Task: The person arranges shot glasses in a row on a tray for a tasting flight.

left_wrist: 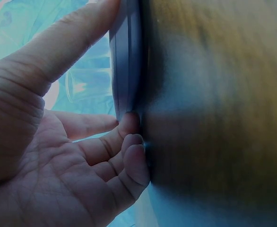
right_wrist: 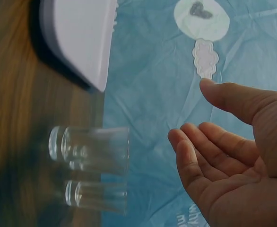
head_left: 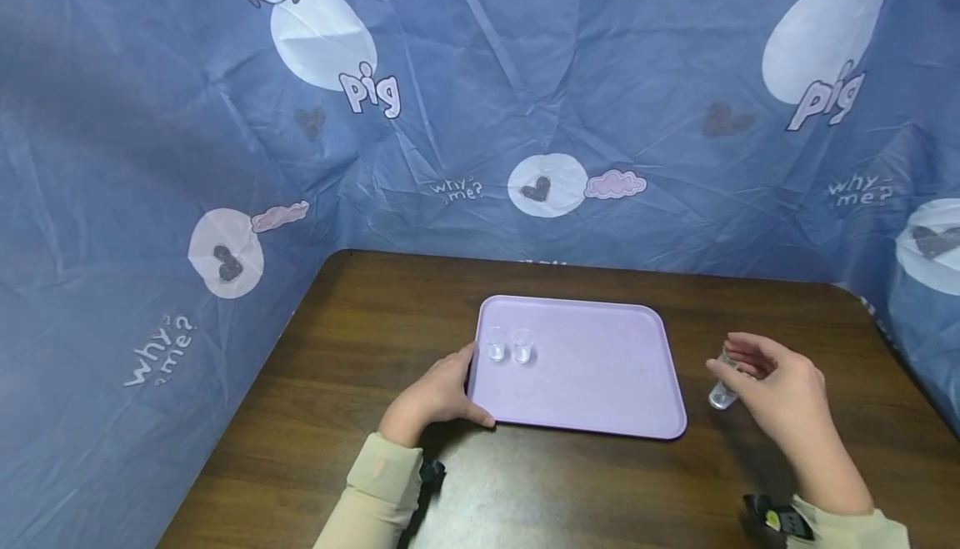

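Left grip (head_left: 438, 391) spread against tray (head_left: 592, 378) bearing two cups (head_left: 522, 349); right grip (head_left: 787, 391) spread near glasses (right_wrist: 93, 146); cloth (head_left: 465, 74) behind table (head_left: 390, 324).

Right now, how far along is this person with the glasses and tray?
Seemingly done, if the tray is being filled: two glasses standing on its left side. In hand: the left hand holds the tray's near-left corner; the right hand, gripping nothing, is beside more glasses. Apparently remaining: at least two of those, standing on the table.

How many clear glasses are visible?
4 stand out: two glasses on the tray, two glasses on the table near the right hand. Others may be hidden.
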A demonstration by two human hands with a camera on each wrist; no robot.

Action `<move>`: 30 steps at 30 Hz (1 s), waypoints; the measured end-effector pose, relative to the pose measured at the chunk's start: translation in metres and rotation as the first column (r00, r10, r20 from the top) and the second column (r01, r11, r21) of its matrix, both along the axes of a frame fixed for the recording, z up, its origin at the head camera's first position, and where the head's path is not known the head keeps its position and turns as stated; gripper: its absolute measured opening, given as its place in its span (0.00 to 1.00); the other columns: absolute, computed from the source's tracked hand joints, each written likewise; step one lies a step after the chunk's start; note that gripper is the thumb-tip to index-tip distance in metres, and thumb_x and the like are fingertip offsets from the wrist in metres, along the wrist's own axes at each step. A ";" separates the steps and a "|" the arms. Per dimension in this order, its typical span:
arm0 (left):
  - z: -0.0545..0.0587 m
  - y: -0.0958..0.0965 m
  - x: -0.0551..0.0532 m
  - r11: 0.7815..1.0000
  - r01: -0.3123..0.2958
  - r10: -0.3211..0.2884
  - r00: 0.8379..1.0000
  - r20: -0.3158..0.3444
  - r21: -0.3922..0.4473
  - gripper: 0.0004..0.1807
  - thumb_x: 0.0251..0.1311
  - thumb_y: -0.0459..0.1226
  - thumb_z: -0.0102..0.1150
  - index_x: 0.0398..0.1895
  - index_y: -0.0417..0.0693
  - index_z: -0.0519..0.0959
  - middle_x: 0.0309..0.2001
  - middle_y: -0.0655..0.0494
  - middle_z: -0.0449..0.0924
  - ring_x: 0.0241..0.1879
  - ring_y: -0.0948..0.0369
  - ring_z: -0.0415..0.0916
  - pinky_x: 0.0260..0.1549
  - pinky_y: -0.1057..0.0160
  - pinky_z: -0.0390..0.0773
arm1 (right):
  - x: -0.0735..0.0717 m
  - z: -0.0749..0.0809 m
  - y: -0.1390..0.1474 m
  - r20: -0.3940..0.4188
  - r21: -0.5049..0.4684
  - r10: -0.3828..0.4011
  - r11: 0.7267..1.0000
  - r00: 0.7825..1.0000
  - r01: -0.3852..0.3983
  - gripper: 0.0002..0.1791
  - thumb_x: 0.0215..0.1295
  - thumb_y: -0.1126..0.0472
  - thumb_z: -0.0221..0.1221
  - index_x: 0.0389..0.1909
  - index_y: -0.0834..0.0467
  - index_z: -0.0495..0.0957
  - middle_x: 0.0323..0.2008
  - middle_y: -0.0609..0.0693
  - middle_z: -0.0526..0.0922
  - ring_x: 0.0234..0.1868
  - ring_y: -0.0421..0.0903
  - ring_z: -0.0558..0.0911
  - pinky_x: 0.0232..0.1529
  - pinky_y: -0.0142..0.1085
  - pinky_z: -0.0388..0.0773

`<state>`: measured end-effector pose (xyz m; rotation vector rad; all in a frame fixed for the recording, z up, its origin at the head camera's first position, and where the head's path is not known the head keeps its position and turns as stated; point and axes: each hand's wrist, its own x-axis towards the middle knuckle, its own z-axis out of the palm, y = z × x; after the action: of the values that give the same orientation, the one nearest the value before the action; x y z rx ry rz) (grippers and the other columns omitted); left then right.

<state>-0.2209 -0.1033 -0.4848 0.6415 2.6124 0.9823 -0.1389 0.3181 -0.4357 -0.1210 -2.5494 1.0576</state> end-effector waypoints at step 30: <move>-0.002 0.000 -0.002 1.000 0.009 -0.009 1.000 -0.003 0.012 0.66 0.34 0.41 0.89 0.76 0.32 0.56 0.64 0.35 0.71 0.61 0.44 0.71 0.61 0.47 0.69 | 0.016 -0.031 0.028 0.110 0.159 -0.043 0.987 0.993 0.025 0.31 0.53 0.54 0.78 0.50 0.71 0.82 0.40 0.62 0.87 0.33 0.42 0.85 0.31 0.17 0.69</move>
<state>-0.2225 -0.1037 -0.4868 0.6580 2.6059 0.9956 -0.1228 0.3462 -0.4671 -0.1866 -2.7112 0.8550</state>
